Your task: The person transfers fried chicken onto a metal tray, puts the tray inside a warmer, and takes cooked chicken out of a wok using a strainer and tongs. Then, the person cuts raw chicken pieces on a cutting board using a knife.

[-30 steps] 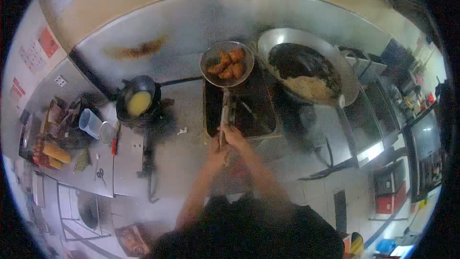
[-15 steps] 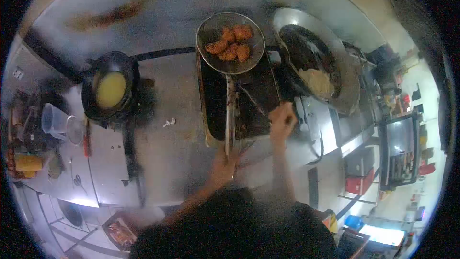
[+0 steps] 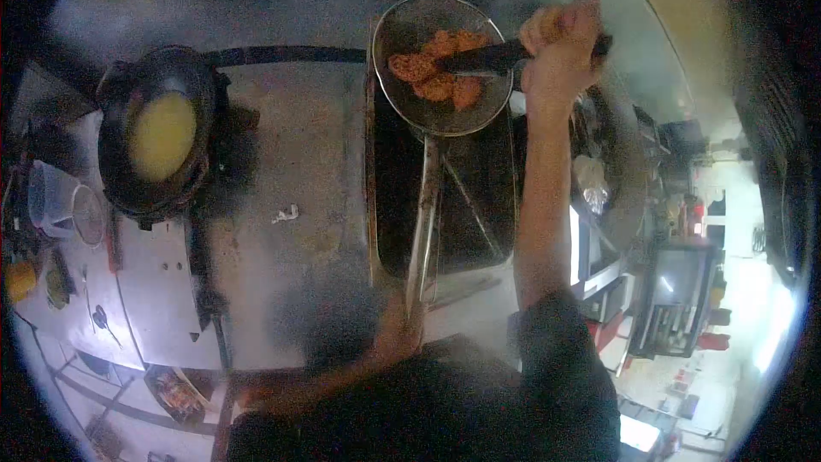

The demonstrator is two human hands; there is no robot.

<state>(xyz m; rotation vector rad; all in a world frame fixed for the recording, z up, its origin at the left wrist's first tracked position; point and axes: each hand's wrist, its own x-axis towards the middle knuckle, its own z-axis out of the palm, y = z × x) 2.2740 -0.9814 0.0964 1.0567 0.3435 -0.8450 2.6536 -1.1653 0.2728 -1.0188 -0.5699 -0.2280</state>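
Note:
My left hand (image 3: 396, 322) is closed around the lower end of the long metal handle of a round mesh strainer (image 3: 445, 122). Several browned, crumb-coated fried pieces (image 3: 411, 67) lie in its mesh. The strainer is over the far end of a dark rectangular tray (image 3: 398, 197). My right hand (image 3: 560, 50), at the strainer's right, grips a long black utensil (image 3: 485, 58). Its tip reaches in among the fried pieces. Blur leaves its exact kind unclear, and my hand hides part of it.
On the left, a black pan (image 3: 111, 137) contains yellow liquid (image 3: 162, 137). A clear plastic container (image 3: 51, 197) stands near a small sieve (image 3: 88, 216). Behind my right forearm, a large wok (image 3: 629, 162) is partly hidden. A crumpled white scrap (image 3: 285, 214) lies on the counter.
My right hand has moved up from beside the tray to the strainer, with the black utensil now among the fried pieces. My left hand still holds the strainer; the view has shifted.

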